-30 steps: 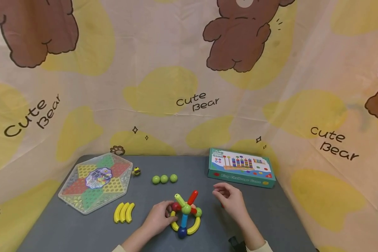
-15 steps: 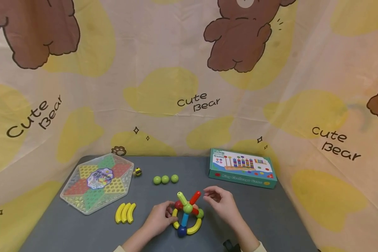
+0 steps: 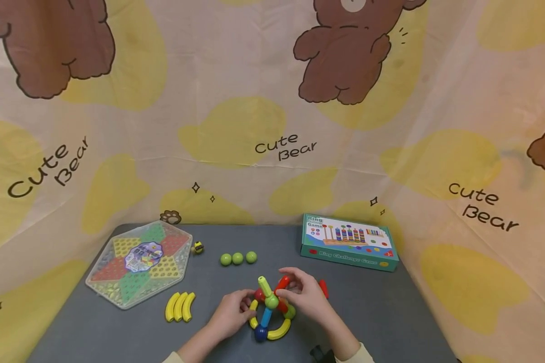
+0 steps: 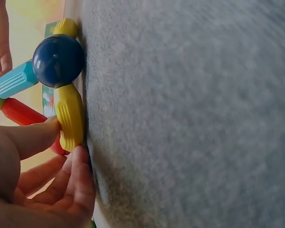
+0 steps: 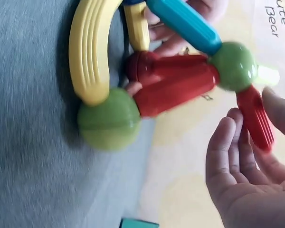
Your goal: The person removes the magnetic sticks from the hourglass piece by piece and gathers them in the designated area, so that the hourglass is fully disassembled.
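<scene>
Left wrist: left grip pinches a ridged, curved yellow rod.

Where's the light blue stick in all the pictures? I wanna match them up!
Head: light blue stick near the bottom, around the middle.
Left wrist: light blue stick, upper left.
Right wrist: light blue stick, top, right of middle.
Shared landmark: the green ball at the stick's end.

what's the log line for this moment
left hand: holds curved yellow rod | right hand: around upper red rod | apart: three yellow rods, three green balls
</scene>
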Tool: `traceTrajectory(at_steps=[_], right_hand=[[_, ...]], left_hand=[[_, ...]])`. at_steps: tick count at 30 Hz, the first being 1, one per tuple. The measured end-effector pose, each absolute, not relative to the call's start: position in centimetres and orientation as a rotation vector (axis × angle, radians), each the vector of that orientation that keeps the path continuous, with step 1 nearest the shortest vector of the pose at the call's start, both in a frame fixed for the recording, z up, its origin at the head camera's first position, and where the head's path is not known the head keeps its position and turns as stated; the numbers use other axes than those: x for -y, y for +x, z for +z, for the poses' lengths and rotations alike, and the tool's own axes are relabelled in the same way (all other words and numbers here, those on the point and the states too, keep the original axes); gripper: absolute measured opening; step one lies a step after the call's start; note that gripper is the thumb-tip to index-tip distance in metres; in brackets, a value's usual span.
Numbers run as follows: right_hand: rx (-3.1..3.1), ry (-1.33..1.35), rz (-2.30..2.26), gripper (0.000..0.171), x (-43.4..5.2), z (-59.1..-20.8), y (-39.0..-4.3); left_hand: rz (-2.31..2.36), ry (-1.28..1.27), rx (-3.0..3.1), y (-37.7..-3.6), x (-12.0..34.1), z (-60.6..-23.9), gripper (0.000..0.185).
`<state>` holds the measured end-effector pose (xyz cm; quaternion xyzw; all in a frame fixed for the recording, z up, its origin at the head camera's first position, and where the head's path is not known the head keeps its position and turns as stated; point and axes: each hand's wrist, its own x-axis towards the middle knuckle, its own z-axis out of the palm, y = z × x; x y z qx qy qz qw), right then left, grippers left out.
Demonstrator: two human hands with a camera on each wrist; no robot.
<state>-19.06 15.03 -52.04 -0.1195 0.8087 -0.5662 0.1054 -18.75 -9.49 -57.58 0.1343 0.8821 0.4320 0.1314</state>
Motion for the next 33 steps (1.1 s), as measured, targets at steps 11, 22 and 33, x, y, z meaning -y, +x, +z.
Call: traceTrajectory(at_steps=[11,22,33], right_hand=[[-2.3,-0.331,-1.66,0.041,-14.0,-52.2,-19.0],[-2.332,-0.307,-1.595,0.04,-14.1,-52.6,-18.7],[-2.388,-0.328,-1.6,0.04,-13.8,-52.2,-18.6]], left_hand=[[1.165,0.231,-2.572,-18.0,8.8,-57.0,0.052],[1.106,0.257,-2.591,-18.0,8.7,-56.9,0.047],[1.109,0.252,-2.618,-18.2,8.5,-56.8,0.047]])
